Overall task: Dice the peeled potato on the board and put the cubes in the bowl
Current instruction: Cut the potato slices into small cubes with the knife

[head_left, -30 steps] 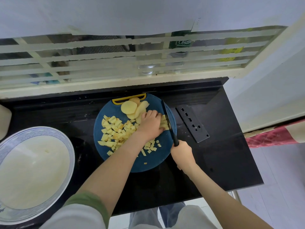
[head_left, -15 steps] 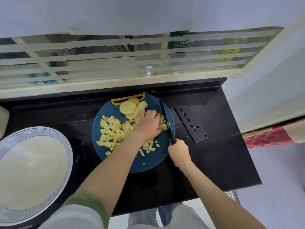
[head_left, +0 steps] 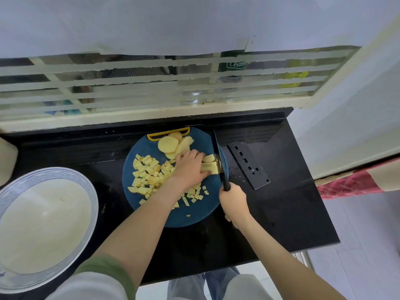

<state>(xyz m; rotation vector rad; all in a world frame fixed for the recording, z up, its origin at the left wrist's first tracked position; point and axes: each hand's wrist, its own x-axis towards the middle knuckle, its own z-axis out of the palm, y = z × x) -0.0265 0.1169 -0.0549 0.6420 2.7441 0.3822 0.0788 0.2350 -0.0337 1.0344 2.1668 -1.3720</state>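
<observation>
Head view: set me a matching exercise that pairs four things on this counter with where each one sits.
Things:
1. knife
2. round potato slices
3. bowl
4. perforated black plate

Places:
A. on the counter, right of the cutting board
B. at the board's far end, beside its yellow handle
C. on the counter, left of the board
D. held by the right hand, blade against the potato strips

Pairs: 1-D, 2-B, 3-C, 4-A
</observation>
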